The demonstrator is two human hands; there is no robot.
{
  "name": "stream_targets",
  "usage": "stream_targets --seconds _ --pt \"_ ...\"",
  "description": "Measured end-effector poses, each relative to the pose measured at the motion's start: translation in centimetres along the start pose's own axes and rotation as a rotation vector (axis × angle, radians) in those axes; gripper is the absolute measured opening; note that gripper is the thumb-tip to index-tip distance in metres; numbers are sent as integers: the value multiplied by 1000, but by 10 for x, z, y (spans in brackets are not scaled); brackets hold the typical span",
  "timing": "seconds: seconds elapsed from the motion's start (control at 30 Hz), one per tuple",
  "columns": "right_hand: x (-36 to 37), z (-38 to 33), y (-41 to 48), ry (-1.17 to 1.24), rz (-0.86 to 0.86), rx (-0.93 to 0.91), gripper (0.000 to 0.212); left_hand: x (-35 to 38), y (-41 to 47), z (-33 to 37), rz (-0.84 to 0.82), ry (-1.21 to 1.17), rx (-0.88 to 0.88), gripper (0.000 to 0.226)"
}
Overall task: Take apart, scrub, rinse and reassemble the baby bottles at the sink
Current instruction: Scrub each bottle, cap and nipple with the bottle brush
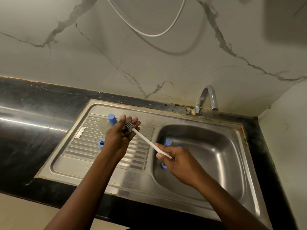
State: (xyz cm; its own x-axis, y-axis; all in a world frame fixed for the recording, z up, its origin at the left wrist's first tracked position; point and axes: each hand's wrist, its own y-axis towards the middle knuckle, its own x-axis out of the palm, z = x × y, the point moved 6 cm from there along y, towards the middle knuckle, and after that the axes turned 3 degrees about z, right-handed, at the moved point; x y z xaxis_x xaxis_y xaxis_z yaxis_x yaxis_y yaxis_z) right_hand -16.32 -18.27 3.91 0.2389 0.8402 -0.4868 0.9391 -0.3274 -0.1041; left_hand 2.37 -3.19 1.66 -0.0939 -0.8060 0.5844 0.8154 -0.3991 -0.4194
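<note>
Right hand (176,159) is pinched on the brush handle (146,140), bristle head (130,127) is cupped by left hand (118,138) at 10 o'clock, scrubbing judged underway; clear bottle (104,124) at 11 o'clock on drainboard (79,146) is needed next.

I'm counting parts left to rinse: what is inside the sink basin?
Three blue pieces show in the sink basin: a cap, a sliver beside it, and a ring. The right hand, holding the brush, partly covers them; anything beneath it is hidden.

Left hand (118,136) raised, perhaps cupped; right hand (178,159) lower, fingers (163,146) pinched.
</note>
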Motion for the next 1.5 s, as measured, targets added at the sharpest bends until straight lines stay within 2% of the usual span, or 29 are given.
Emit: stream_targets --seconds 0.23,0.33,0.4,0.53,0.6,0.73,0.8,0.87,0.93,1.07,1.23,1.33,1.43,1.5 --pt "17 0 -13 745 -428 448 39 5 1 -4 -97 -131 -36 42" --pt "19 0 -17 866 -521 504 39 6 0 -5 -99 -126 -33 39" --pt "18 3 -15 730 -462 451 36 7 -1 -6 -70 -91 -20 36" --pt "10 0 -5 139 -130 149 36 4 -3 -5 21 11 18 33" --pt "4 -5 -3 -121 -25 28 41 3 -4 -3 60 36 22 34" --pt "1 -16 -4 -791 60 -256 64 -1 -5 -2 167 81 16 34" --pt "4 -14 -5 -938 62 -290 81 0 -5 -1 211 88 20 37" --pt "7 -11 -5 -971 43 -280 83 1 -6 1 234 77 31 42" --pt "3 -10 -2 -839 87 -271 69 3 -7 3 217 68 44 44" --pt "1 3 -2 -84 33 -28 40 7 -7 4 95 63 48 45" --pt "17 4 -13 588 -336 383 34 7 -4 1 3 0 26 38" --pt "20 -1 -21 913 -547 519 39 8 -3 1 -45 -76 22 34" --pt "21 -4 -22 954 -568 550 37 10 -3 -1 -29 -88 30 31" --pt "19 -3 -19 738 -450 486 32 8 -1 -6 34 -60 34 29"
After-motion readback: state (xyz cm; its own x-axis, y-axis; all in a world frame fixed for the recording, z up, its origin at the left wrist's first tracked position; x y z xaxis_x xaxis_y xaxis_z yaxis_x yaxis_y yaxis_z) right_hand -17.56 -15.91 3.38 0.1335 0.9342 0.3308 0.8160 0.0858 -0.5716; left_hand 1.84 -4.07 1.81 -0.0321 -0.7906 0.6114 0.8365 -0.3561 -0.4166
